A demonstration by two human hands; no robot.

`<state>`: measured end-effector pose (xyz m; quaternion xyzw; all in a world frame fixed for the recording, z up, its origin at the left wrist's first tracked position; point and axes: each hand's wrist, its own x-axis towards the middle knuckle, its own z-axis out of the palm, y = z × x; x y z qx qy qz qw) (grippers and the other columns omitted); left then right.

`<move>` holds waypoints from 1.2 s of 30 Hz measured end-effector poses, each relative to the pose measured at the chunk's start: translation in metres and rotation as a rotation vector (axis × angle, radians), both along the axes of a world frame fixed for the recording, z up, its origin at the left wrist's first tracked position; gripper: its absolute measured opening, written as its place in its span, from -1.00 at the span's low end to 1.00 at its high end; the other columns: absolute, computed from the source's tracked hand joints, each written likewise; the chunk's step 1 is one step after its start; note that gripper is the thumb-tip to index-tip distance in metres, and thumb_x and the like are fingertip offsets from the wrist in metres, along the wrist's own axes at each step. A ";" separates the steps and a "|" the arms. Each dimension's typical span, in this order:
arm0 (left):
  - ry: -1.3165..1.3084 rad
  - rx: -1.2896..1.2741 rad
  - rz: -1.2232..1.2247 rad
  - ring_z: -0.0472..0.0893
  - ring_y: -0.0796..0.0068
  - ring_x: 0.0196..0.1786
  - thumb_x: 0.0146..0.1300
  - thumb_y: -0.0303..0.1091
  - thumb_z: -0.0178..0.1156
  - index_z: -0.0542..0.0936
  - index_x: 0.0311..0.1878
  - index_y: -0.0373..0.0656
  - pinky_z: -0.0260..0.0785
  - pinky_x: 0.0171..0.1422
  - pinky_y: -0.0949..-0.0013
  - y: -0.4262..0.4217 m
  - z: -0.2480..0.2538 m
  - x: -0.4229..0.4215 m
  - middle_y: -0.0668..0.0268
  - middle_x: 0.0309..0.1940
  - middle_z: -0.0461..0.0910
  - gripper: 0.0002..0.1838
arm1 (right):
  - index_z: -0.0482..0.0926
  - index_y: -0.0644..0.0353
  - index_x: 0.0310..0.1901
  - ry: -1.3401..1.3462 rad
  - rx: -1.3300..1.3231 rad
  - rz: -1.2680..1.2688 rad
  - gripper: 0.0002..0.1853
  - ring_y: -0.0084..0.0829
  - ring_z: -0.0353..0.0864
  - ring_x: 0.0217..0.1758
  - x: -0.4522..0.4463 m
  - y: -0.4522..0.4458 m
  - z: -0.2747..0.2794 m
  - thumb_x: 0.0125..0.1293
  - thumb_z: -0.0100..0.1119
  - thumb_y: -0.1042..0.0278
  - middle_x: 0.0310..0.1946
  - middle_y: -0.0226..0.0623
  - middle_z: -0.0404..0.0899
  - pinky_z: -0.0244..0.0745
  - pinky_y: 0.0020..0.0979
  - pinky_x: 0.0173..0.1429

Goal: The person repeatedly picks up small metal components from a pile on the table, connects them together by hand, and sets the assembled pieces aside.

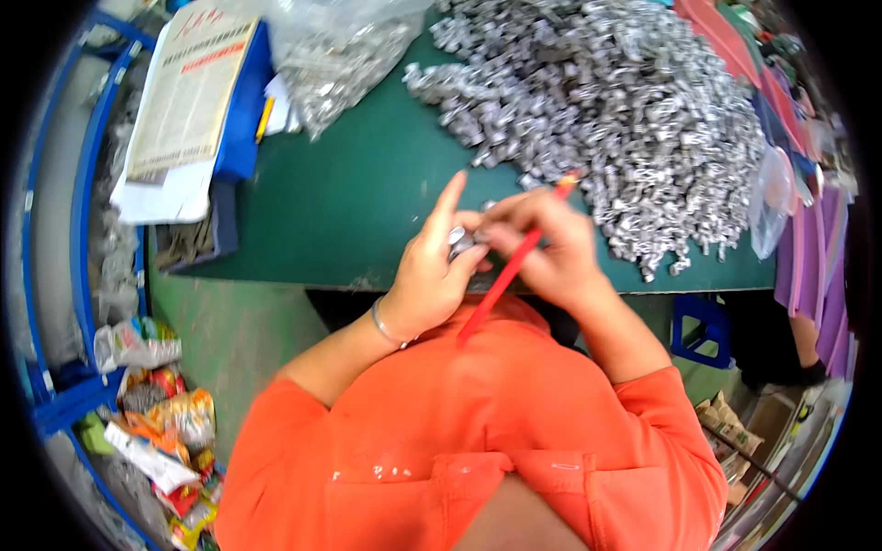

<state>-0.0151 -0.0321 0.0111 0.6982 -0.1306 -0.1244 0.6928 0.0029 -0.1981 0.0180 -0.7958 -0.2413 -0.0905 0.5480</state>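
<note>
Near the table's front edge, my left hand (430,268) has its index finger stretched out while the thumb and other fingers close on a small silvery metal part (461,241). Against it, my right hand (556,243) pinches at the same part with its fingertips. A long red tool (499,286) with a yellowish tip passes through my right hand, slanting from upper right down to the orange shirt. Beyond the hands, a big heap of small grey metal parts (634,119) covers the back right of the green table (340,202).
A clear plastic bag (344,64) of metal parts lies at the back left, beside a blue bin (241,119) with papers. Blue shelving (87,184) and bagged goods (175,413) stand left. A blue stool (701,331) is under the table's right; purple cloth (813,248) hangs right.
</note>
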 end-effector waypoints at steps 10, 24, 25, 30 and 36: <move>0.130 -0.199 0.097 0.45 0.59 -0.21 0.12 -0.74 -0.08 0.01 0.29 -0.25 0.34 -0.11 0.58 -0.009 0.002 0.005 0.12 -0.04 0.35 -0.36 | 0.34 0.17 -0.53 -0.208 -0.063 0.058 -0.78 -0.23 0.49 -0.29 -0.004 -0.002 -0.009 -0.08 0.21 0.64 -0.41 -0.28 0.49 0.42 -0.29 -0.22; 0.423 -0.543 -0.015 0.49 0.56 -0.41 0.22 -0.56 -0.01 0.30 0.03 -0.24 0.36 -0.56 0.56 -0.004 -0.003 0.010 0.21 -0.31 0.47 -0.70 | 0.29 0.21 -0.43 -0.690 0.246 -1.372 -0.77 -0.62 0.38 -0.38 0.004 -0.280 0.032 0.06 0.18 0.64 -0.40 -0.35 0.45 0.34 -0.61 -0.26; 0.472 -0.622 -0.019 0.47 0.57 -0.43 0.22 -0.55 0.00 0.31 0.02 -0.24 0.33 -0.57 0.57 -0.004 -0.003 0.011 0.22 -0.31 0.47 -0.71 | 0.30 0.21 -0.42 -0.655 0.297 -1.423 -0.78 -0.63 0.38 -0.37 0.005 -0.310 0.025 0.08 0.20 0.61 -0.40 -0.36 0.46 0.35 -0.60 -0.26; 0.562 -0.781 -0.048 0.48 0.36 -0.10 0.11 -0.57 0.08 0.25 0.10 -0.17 0.42 -0.06 0.31 -0.006 0.004 0.013 0.10 -0.13 0.42 -0.54 | 0.36 0.24 -0.34 -0.483 0.285 -1.360 -0.78 -0.55 0.43 -0.30 0.022 -0.333 0.010 0.17 0.21 0.36 -0.37 -0.33 0.47 0.38 -0.53 -0.15; 0.377 -0.676 -0.054 0.34 0.11 0.20 0.13 -0.61 0.04 0.00 0.31 -0.15 0.21 0.26 0.12 -0.019 0.008 0.010 -0.05 0.08 0.36 -0.31 | 0.20 0.26 -0.02 -0.274 0.548 -0.636 -0.57 -0.39 0.53 -0.41 0.025 -0.145 0.032 0.39 -0.29 -0.01 -0.34 -0.10 0.52 0.39 -0.49 -0.26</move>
